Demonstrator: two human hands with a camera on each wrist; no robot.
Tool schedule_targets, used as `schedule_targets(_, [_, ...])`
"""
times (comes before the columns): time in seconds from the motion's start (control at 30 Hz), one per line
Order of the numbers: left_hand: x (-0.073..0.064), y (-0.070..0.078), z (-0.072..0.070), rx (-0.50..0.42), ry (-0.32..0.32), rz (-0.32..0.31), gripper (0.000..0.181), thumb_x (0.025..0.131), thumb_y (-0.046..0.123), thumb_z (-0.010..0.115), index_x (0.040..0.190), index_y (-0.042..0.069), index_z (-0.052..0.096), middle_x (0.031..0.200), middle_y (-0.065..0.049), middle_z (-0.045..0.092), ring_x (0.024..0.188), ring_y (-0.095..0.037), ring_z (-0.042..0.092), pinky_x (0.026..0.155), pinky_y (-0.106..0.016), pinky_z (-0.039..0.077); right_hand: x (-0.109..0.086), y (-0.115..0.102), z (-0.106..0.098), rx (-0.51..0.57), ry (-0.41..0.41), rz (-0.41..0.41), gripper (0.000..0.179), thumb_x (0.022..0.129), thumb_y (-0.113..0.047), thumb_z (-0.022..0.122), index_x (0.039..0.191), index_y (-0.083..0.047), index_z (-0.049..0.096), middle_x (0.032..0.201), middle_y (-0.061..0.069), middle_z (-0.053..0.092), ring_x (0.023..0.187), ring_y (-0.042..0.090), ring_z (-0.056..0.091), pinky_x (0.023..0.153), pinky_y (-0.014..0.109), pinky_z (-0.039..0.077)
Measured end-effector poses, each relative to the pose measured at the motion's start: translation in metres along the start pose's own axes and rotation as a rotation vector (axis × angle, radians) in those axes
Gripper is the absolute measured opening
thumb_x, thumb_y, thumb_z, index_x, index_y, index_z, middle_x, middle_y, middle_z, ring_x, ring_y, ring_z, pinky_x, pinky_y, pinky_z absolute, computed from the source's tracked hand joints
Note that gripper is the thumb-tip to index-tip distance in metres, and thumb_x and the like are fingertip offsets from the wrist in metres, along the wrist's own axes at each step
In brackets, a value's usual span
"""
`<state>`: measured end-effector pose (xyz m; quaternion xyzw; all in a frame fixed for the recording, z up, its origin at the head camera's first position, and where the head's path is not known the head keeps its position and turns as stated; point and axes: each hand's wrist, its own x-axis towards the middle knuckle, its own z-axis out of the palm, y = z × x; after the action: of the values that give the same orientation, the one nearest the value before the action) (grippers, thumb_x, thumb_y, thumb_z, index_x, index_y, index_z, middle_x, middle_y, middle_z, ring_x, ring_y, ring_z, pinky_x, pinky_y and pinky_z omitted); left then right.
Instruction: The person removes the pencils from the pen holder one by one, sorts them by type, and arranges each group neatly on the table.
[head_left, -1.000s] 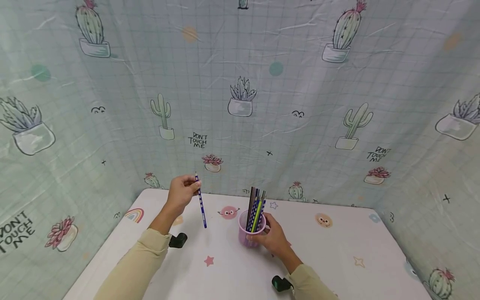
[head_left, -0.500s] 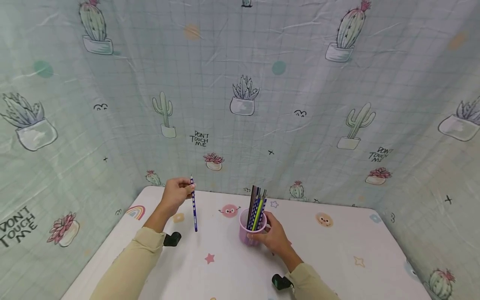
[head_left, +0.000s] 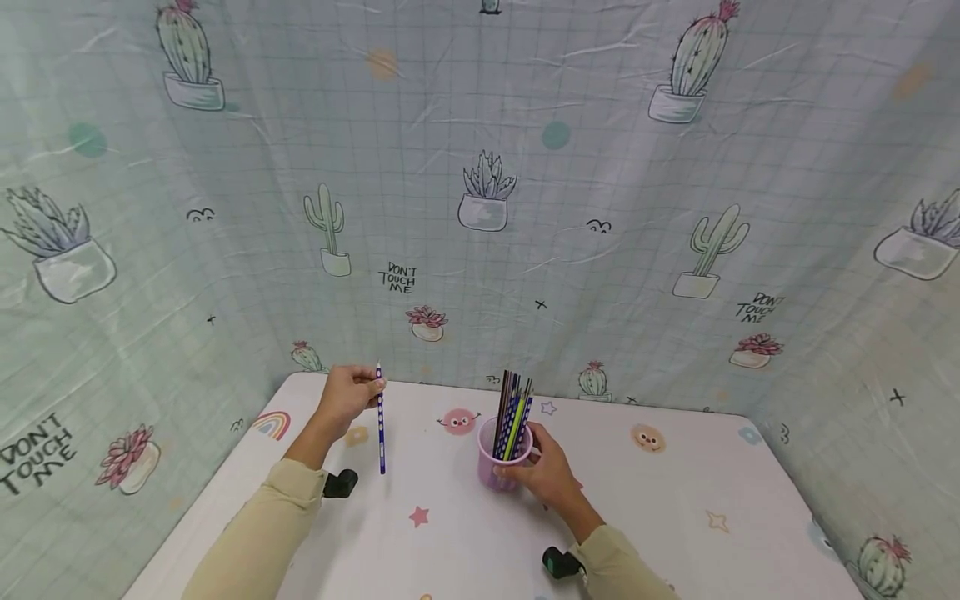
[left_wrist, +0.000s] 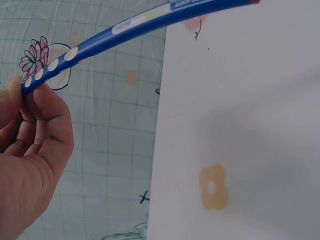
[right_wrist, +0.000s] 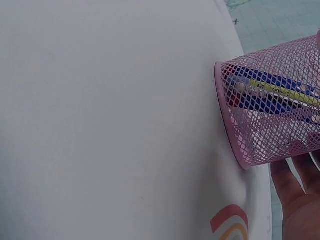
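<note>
My left hand (head_left: 348, 398) pinches a blue pencil with white dots (head_left: 381, 433) near its sharpened upper end. The pencil hangs almost upright over the left part of the table, its blunt end down. In the left wrist view, thumb and fingertips meet on the dotted part of the pencil (left_wrist: 95, 45). A pink mesh pencil cup (head_left: 489, 473) stands upright near the middle, with my right hand (head_left: 553, 477) gripping its right side. Several dark, blue dotted and yellow-green pencils (head_left: 516, 421) lean inside it. The right wrist view shows their lower ends through the mesh (right_wrist: 260, 135).
The white table (head_left: 645, 517) carries printed stars, faces and a rainbow. Behind it and at both sides hangs a grid-patterned cloth (head_left: 555, 242) with cactus prints. A small black device sits at each wrist, the left one (head_left: 341, 483) and the right one (head_left: 561, 563).
My left hand has moved left and slightly down with the pencil, which has turned from slanted to nearly vertical. My right hand stays on the cup, which has not visibly moved.
</note>
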<state>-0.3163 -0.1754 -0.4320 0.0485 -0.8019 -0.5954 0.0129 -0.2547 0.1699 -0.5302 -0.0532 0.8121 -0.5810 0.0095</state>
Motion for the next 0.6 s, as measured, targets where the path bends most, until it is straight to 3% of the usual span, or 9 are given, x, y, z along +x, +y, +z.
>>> schedule_targets(0.23, [-0.002, -0.016, -0.003, 0.046, 0.022, -0.016, 0.020, 0.102, 0.005, 0.064, 0.113, -0.011, 0.066, 0.108, -0.022, 0.071, 0.082, -0.015, 0.064, 0.071, -0.021, 0.059, 0.000, 0.000, -0.002, 0.006, 0.001, -0.016, 0.088, 0.077, -0.021, 0.094, 0.150, -0.010, 0.046, 0.149, 0.018, 0.058, 0.139, 0.046, 0.056, 0.111, 0.056, 0.048])
schedule_targets(0.6, [-0.005, -0.034, -0.008, 0.040, 0.034, -0.049, 0.022, 0.099, 0.004, 0.067, 0.112, -0.014, 0.066, 0.094, -0.013, 0.071, 0.074, -0.012, 0.062, 0.065, -0.021, 0.057, 0.000, 0.001, 0.001, 0.012, 0.007, -0.034, 0.089, 0.075, -0.022, 0.096, 0.149, -0.009, 0.048, 0.147, 0.017, 0.060, 0.137, 0.043, 0.058, 0.111, 0.053, 0.050])
